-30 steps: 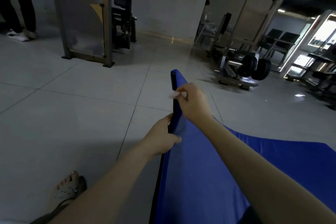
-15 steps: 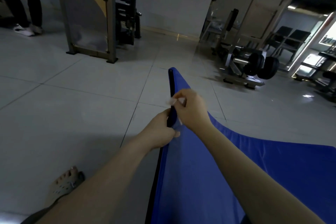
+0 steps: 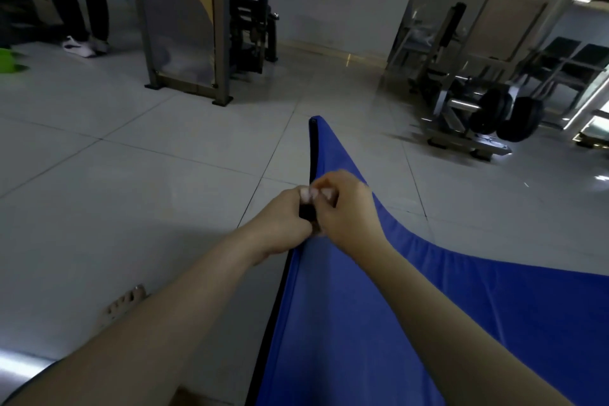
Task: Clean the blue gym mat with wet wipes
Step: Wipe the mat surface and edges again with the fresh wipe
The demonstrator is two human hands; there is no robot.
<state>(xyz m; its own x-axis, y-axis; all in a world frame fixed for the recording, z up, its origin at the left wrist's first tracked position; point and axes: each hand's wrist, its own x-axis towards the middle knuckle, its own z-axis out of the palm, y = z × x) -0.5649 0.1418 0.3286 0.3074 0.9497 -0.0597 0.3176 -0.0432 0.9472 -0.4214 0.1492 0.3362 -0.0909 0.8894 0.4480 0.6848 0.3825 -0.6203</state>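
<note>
Left hand, fingers curled, is holding mat edge up for steadiness; right hand is pinching wipe (barely visible) onto it.

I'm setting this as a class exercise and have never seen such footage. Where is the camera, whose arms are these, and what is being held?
There is no machine here. A person wears one wide-angle camera on the head, so you look down along their own arms. The left hand grips the black-trimmed edge of a blue gym mat, held up off the tiled floor. The right hand pinches something small and pale against that edge, probably the wet wipe. Behind stand a weight machine and another person's legs.
</note>
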